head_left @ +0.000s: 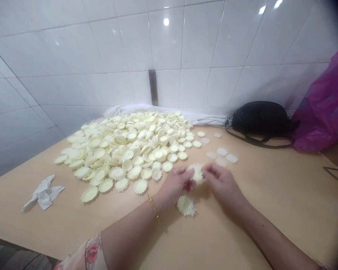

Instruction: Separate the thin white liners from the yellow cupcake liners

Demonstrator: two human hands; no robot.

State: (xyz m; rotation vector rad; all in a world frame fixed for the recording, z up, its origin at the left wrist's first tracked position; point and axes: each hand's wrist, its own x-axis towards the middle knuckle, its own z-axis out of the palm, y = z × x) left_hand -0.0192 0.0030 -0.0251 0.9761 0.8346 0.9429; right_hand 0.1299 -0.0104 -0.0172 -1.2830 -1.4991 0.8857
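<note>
My left hand (pixel 174 182): pinching a frilled disc (pixel 197 172) at its left edge.
My right hand (pixel 221 183): pinching the same disc from the right.
Loose disc (pixel 186 206): on the table (pixel 270 195), just below my left hand.
Pile (pixel 124 150): of discs, beyond my left hand.

— What was being held?

— A cream, flower-shaped piece (pixel 197 172) with a frilled edge was pinched between the left hand (pixel 173 183) and the right hand (pixel 222 183), its rim bunched and its face tilted.

— And what was seen beneath it?

— A loose scalloped piece (pixel 186 206) was seen lying almost flat, just below the hands and not touched by them.

— What else was laid out nearby?

— A broad heap of scalloped discs (pixel 124 150) was spread to the left, the discs overlapped, with many tilted on edge or stacked. Several thinner, paler pieces (pixel 218 155) were scattered flat to the right, apart from the heap.
</note>
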